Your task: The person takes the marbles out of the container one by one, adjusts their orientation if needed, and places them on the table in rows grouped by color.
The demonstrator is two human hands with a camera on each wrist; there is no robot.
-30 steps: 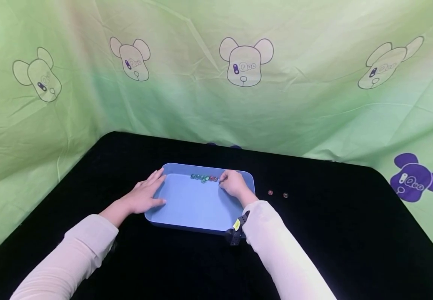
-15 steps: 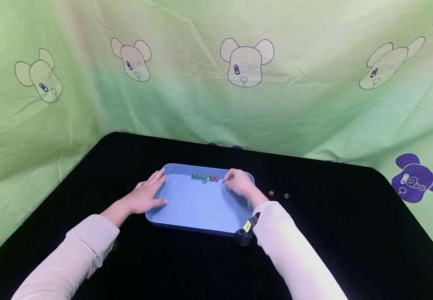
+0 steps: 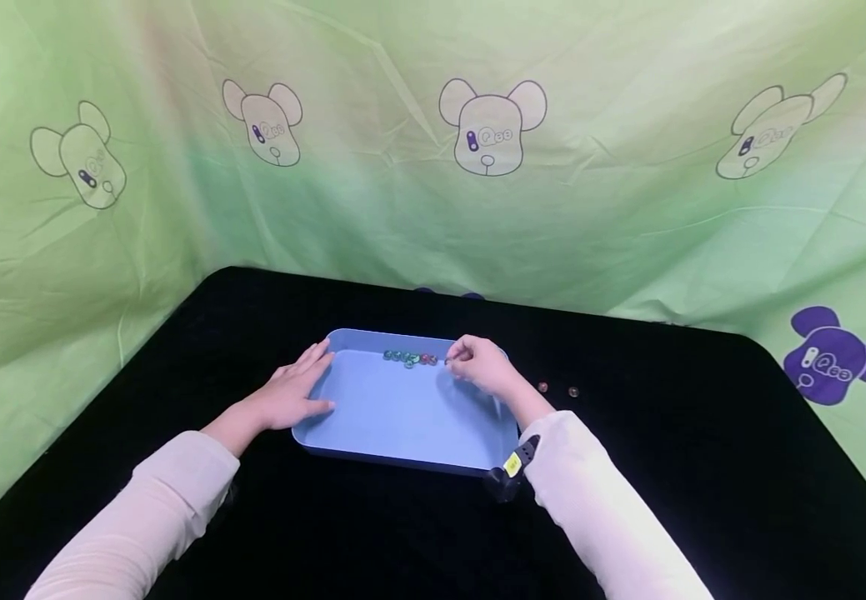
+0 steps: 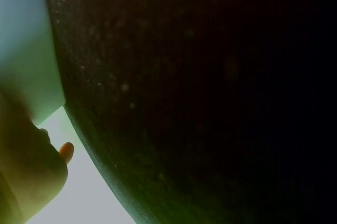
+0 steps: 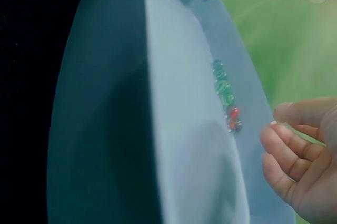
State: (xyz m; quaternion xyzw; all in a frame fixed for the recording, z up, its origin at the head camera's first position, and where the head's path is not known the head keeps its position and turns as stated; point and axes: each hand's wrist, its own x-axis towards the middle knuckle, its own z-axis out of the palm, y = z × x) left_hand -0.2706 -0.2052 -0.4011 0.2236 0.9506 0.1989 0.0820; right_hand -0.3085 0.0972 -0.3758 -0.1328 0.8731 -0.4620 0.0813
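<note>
A blue tray sits on the black table. Several green and red marbles lie in a row along its far wall; the right wrist view shows the same marbles with the red ones at the near end. My right hand hovers just right of the row, and in the wrist view this hand has loosely curled fingers with nothing in them. My left hand rests flat on the tray's left rim, fingers straight. The left wrist view shows only that hand, the tray's wall and dark table.
Two loose marbles lie on the black table right of the tray. Green cloth with bear prints closes off the back and both sides. A wrist camera is strapped to my right forearm.
My right hand has drawn back a little to the right from the end of the marble row, and its forearm has swung right. The left hand and the tray have stayed put.
</note>
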